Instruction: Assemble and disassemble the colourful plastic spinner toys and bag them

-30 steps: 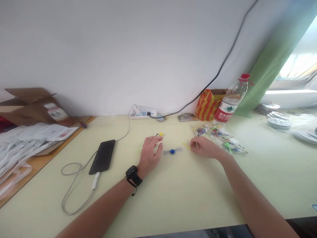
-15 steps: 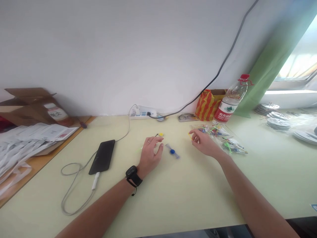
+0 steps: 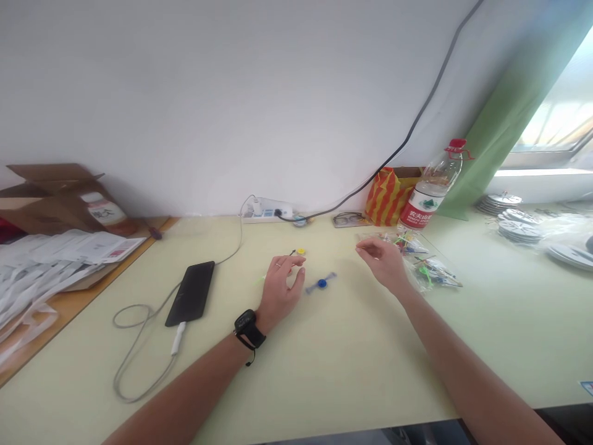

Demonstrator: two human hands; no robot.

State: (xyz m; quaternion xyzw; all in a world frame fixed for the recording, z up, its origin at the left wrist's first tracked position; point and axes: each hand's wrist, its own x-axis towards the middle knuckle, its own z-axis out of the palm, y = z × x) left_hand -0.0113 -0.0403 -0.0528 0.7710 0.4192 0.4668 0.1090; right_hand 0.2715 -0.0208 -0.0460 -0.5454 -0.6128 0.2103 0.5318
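My left hand (image 3: pixel 283 285) rests on the table, fingers bent forward and thumb held apart, with nothing visible in its grasp. A small yellow round piece (image 3: pixel 301 251) and a thin dark pointed bit (image 3: pixel 292 253) lie just beyond its fingertips. To its right, a small blue spinner-like piece (image 3: pixel 322 283) has a round hub and two blurred, see-through blades. My right hand (image 3: pixel 380 262) is held above the table in a pinch; what it holds, if anything, cannot be made out. Clear bags of small colourful parts (image 3: pixel 433 272) lie beside that hand.
A phone (image 3: pixel 190 293) with a white cable lies on the left. A power strip (image 3: pixel 266 211), glasses (image 3: pixel 349 219), a red-yellow striped bag (image 3: pixel 384 196) and a large water bottle (image 3: pixel 428 191) stand along the wall. Stacked metal discs (image 3: pixel 519 230) sit far right; a carton (image 3: pixel 50 204) is far left.
The blue piece's blades have turned to a different slant while its hub stays in place. My right hand has closed into a pinch, and the yellow bit at its fingertips no longer shows.
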